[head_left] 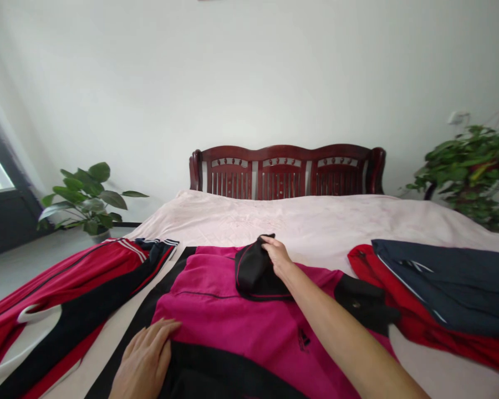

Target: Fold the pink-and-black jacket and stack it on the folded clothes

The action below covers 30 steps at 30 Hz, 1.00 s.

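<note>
In the head view, the only feed I have, I am looking down on a magenta-and-black top (228,318) spread on the pale pink sheet (320,219), near the front of the bed. It lies in the middle, between two lots of clothing. A small logo shows on its magenta front, and a black sleeve (357,299) reaches right, up against the neighbouring red garment (368,260).

I have the right hand (278,257) at the top's black collar (253,274), pinching its upper edge between thumb and fingers, so the collar stands raised above the magenta cloth. The left hand (145,360) grips nothing that I can see: its fingers are stretched out loosely over the near left part of the top. The fingertips are blurred, so I can't say whether they press the cloth or sit just above it.

I judge the step in hand to be arranging the collar. To my mind the next move calls for a light, steady pinch on the right, with the left palm flat so the body of the top doesn't drag along.

Left of the top lie red and dark garments with white stripes (79,282); on the right, a folded navy garment (449,288) rests over the red one. The wooden headboard (280,174) stands beyond.
</note>
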Each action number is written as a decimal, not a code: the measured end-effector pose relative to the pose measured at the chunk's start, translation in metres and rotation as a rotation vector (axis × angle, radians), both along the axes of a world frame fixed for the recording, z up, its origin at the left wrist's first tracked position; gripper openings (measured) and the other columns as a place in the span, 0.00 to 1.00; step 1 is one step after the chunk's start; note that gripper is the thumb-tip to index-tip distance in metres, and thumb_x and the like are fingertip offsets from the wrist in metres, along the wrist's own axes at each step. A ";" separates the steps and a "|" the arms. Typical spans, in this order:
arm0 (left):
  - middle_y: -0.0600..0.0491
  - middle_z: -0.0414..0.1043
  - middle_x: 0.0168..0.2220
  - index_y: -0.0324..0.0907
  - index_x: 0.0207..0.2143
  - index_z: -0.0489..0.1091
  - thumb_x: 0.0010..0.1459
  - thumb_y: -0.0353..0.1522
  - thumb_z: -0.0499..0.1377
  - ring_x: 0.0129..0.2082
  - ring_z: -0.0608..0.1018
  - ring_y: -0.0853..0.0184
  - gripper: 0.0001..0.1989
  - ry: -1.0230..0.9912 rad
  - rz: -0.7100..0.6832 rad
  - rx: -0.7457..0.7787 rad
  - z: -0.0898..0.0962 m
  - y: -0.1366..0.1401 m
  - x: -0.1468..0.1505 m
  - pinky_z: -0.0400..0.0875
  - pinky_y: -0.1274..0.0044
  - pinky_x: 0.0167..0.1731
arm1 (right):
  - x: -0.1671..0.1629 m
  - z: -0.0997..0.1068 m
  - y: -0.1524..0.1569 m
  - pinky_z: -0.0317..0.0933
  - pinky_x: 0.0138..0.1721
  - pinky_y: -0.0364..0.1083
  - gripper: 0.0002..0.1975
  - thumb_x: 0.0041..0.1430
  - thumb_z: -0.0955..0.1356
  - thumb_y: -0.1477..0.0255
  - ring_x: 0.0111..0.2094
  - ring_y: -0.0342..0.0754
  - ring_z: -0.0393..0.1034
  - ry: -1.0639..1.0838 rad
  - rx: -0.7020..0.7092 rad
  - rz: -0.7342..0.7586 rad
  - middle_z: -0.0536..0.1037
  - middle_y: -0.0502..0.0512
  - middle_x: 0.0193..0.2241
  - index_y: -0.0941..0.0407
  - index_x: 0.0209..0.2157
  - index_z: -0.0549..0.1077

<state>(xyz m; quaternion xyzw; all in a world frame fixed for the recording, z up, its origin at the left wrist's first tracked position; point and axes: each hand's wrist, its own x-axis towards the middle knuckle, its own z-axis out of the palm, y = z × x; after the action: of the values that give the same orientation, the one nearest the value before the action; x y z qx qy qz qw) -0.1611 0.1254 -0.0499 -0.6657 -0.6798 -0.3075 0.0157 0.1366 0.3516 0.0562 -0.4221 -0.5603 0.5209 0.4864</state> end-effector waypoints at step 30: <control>0.52 0.76 0.28 0.40 0.37 0.69 0.56 0.30 0.62 0.22 0.78 0.71 0.06 -1.478 0.448 -0.111 0.055 -0.006 -0.091 0.76 0.82 0.23 | 0.111 -0.046 -0.103 0.59 0.46 0.47 0.19 0.40 0.59 0.86 0.38 0.49 0.67 -1.166 0.719 0.128 0.74 0.53 0.31 0.54 0.29 0.74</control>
<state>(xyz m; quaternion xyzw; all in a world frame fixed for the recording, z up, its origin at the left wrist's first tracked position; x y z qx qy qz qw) -0.2521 0.1195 0.0055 -0.1337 -0.6466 -0.6267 -0.4137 0.2479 0.2486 0.0103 -0.4119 -0.8923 0.0181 0.1837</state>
